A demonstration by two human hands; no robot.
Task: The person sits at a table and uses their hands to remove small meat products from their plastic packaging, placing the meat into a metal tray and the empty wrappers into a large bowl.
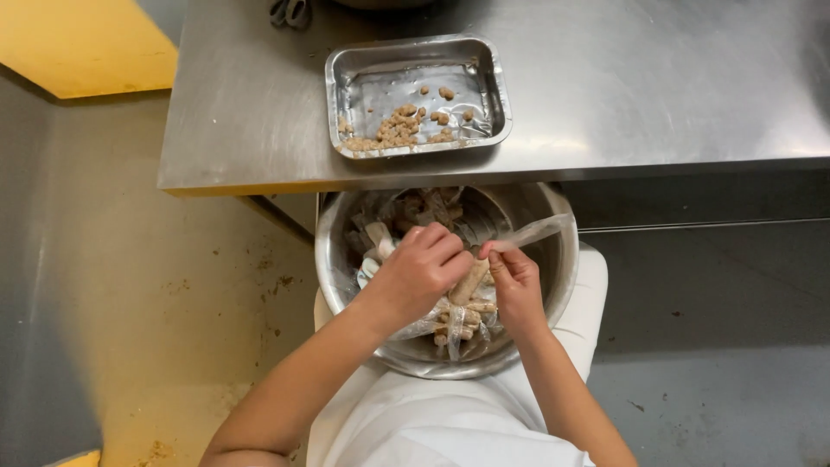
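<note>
A round steel bowl [339,277] rests on my lap, full of several brown sausage-like sticks wrapped in clear plastic. Over the bowl, my left hand [417,270] grips one brown stick [468,282]. My right hand [513,281] pinches the clear plastic wrapper [540,231] at the stick's end, and the wrapper stretches up and to the right. Both hands touch the same stick. On the steel table above stands a rectangular metal tray [497,82] holding brown crumbled pieces [399,128] along its near side.
The steel table [657,78] edge lies just beyond the bowl. A yellow surface [82,43] shows at the top left. The stained floor [156,285] is on the left and a grey floor [718,346] on the right. A dark tool [290,12] lies at the table's far edge.
</note>
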